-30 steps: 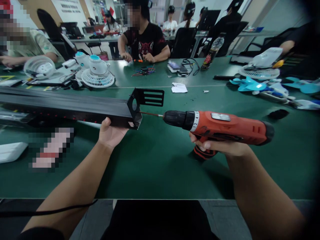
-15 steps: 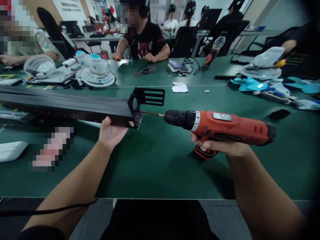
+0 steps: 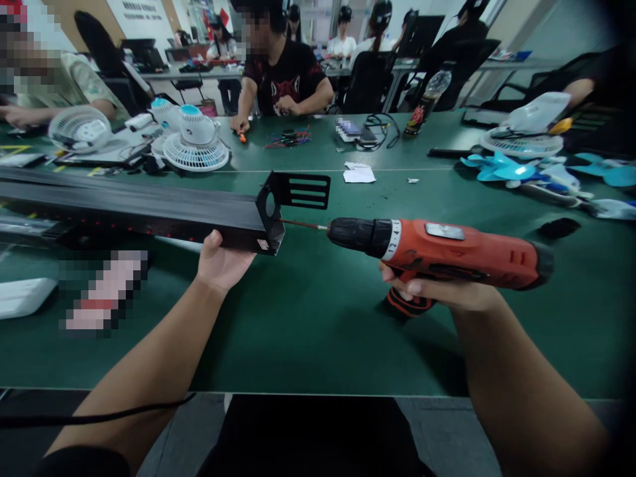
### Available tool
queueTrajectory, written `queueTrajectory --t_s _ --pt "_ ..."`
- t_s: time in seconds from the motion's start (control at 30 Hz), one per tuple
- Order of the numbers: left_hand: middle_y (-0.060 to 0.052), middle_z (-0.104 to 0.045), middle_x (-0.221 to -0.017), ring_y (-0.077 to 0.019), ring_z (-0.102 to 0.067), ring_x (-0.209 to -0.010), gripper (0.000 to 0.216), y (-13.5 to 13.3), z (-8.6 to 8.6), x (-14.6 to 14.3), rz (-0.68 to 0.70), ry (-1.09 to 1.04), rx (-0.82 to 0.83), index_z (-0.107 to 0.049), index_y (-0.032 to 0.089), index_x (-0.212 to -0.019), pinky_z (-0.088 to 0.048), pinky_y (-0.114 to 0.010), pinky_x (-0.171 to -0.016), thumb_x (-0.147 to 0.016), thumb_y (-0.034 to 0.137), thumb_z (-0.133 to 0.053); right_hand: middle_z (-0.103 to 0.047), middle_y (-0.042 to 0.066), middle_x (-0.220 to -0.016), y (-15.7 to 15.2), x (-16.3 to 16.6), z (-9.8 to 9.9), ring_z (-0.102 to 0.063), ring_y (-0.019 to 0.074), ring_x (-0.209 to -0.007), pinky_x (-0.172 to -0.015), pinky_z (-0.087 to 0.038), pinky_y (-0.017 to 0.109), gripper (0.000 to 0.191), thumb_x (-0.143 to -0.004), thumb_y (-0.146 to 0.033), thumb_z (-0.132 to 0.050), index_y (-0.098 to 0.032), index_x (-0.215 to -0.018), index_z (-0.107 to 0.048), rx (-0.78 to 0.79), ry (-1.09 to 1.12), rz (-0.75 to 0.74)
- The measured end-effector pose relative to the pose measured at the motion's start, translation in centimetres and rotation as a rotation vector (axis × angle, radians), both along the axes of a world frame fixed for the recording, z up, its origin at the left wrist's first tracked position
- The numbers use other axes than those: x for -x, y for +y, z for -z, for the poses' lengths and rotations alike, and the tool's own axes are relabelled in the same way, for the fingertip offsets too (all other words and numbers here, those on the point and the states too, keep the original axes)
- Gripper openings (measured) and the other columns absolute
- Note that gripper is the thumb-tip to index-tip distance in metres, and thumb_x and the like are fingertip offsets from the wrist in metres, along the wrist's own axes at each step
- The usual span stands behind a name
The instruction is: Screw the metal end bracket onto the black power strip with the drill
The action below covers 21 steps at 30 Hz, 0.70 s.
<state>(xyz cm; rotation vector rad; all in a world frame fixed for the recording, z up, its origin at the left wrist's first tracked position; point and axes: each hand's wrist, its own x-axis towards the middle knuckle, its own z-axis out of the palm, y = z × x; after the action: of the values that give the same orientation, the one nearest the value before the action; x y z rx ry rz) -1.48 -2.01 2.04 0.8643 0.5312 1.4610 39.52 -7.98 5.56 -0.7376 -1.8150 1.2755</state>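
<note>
A long black metal housing (image 3: 199,211) runs in from the left edge, its near end gripped from below by my left hand (image 3: 223,263), thumb on the front side. A slotted black bracket (image 3: 304,190) stands at that end. My right hand (image 3: 427,288) is wrapped round the handle of a red and black cordless drill (image 3: 462,252), held level and pointing left. From its chuck a long thin bit (image 3: 303,224) reaches to the housing's end, beside the bracket. Where the tip meets the housing is too small to make out.
On the green table (image 3: 318,331) lie white fan parts (image 3: 196,149) at the left and blue fan blades (image 3: 501,167) at the right. Paper scraps (image 3: 358,173), a bottle (image 3: 427,103) and wires (image 3: 288,138) are farther back. A person (image 3: 291,73) sits opposite.
My hands, the housing and the drill keep nearly the same pose, with a slight shift of the view. The person opposite has lowered a hand with an orange item to the table.
</note>
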Motion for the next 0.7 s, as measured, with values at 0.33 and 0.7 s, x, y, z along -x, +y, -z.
queueTrajectory --t_s 0.33,0.7 --pt "-0.010 -0.083 -0.142 -0.0434 -0.065 -0.154 0.075 -0.09 -0.33 -0.23 0.004 0.032 -0.007 -0.078 0.030 -0.141 -0.064 -0.053 -0.119 -0.076 0.062 -0.100 -0.081 0.008 -0.102 0.10 -0.12 0.00 -0.063 0.0161 -0.059 -0.050 -0.061 0.032 0.029 -0.096 -0.044 -0.090 -0.030 -0.121 -0.087 0.015 0.012 -0.018" --pt "-0.010 -0.083 -0.141 -0.0420 -0.060 -0.159 0.073 -0.17 -0.44 -0.25 0.008 0.007 0.020 -0.077 0.031 -0.141 -0.063 -0.051 -0.120 -0.077 0.057 -0.101 -0.081 0.009 -0.101 0.20 0.25 -0.30 -0.063 0.0154 -0.059 -0.052 -0.060 0.032 0.030 -0.096 -0.048 -0.090 -0.026 -0.116 -0.086 -0.029 0.027 -0.003"
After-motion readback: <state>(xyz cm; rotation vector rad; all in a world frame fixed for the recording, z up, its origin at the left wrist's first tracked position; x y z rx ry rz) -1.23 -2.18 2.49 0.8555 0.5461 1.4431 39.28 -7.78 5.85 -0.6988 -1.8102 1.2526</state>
